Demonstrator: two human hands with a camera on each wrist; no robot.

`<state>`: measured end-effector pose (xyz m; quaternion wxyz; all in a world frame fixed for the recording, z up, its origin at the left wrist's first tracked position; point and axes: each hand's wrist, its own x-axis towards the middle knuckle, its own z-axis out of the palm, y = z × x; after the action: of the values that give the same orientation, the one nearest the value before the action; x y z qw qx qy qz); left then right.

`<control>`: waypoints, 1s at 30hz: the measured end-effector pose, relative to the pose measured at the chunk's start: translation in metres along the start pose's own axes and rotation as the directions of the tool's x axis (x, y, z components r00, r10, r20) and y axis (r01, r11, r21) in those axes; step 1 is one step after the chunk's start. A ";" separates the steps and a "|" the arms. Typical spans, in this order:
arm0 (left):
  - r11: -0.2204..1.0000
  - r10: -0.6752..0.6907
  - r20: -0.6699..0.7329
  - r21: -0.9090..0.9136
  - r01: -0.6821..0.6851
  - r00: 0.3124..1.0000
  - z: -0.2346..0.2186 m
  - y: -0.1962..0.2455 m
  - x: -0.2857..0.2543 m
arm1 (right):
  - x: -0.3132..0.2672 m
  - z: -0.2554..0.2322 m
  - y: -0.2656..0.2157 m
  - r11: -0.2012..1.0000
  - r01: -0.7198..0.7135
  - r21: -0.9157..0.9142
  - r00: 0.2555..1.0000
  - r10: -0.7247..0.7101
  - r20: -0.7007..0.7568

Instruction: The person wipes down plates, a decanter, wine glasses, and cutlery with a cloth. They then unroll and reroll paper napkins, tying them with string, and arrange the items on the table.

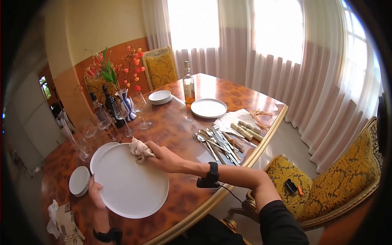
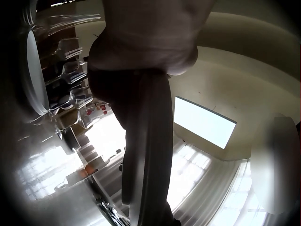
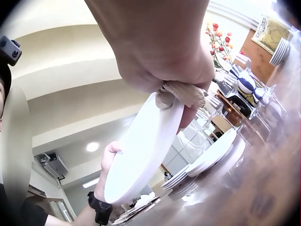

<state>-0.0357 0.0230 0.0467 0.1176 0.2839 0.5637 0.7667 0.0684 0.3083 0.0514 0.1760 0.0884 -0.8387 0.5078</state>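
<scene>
A large white plate (image 1: 132, 183) is held up, tilted, above the table's near left part. At its left edge my left hand (image 1: 96, 194) grips the rim, thumb on the upper face; the right wrist view shows this left hand (image 3: 109, 157) too. My right hand (image 1: 163, 158) pinches a crumpled beige cloth (image 1: 141, 149) over the plate's far rim. Seen from the right wrist, the cloth (image 3: 186, 93) wraps over the edge under my right hand (image 3: 164, 61). In the left wrist view the plate (image 2: 150, 155) appears dark and edge-on below my left hand (image 2: 143, 47).
Another large plate (image 1: 97, 157) lies just behind, small stacked plates (image 1: 79, 181) to the left. Wine glasses (image 1: 121, 112), bottles and a flower vase stand beyond. Cutlery (image 1: 220, 143), a white plate (image 1: 208, 108) and a bottle (image 1: 189, 87) are to the right.
</scene>
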 end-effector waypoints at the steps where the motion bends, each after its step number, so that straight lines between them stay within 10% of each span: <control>1: 0.999 0.045 -0.010 0.015 -0.045 0.999 -0.005 -0.007 0.001 | -0.001 0.004 0.000 1.000 -0.020 0.021 0.998 0.021 -0.054; 6: 0.987 0.097 -0.334 -0.091 -0.134 0.937 -0.019 -0.037 -0.003 | -0.012 0.047 0.030 0.978 0.139 0.155 0.944 -0.084 -0.318; 10: 0.979 0.092 -0.455 -0.123 -0.165 0.886 -0.022 -0.035 -0.007 | -0.033 0.056 0.017 0.967 0.159 0.197 0.983 -0.138 -0.119; 12: 0.965 0.138 -0.483 -0.129 -0.226 0.865 -0.034 -0.047 0.002 | -0.043 0.056 0.004 0.994 0.099 0.043 0.965 -0.106 0.241; 14: 0.936 0.138 -0.566 -0.192 -0.293 0.813 -0.018 -0.037 0.005 | -0.040 0.071 0.026 0.988 -0.019 0.156 0.980 -0.012 0.199; 18: 0.930 0.161 -0.583 -0.181 -0.321 0.796 -0.014 -0.033 0.002 | -0.010 0.056 0.014 0.669 -0.311 0.675 0.927 0.371 0.059; 22: 0.952 0.151 -0.554 -0.143 -0.272 0.818 -0.010 -0.037 -0.005 | 0.018 0.047 0.026 0.354 -0.214 0.910 0.941 0.324 0.095; 30: 0.945 0.252 -0.576 -0.026 -0.325 0.777 0.015 -0.033 -0.012 | 0.001 0.075 0.015 0.409 -0.143 0.901 0.978 0.197 0.066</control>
<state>-0.0221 0.0395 0.0155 -0.1563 0.1191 0.4739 0.8584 0.0472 0.2488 0.0075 0.0703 0.0703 -0.4371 0.8939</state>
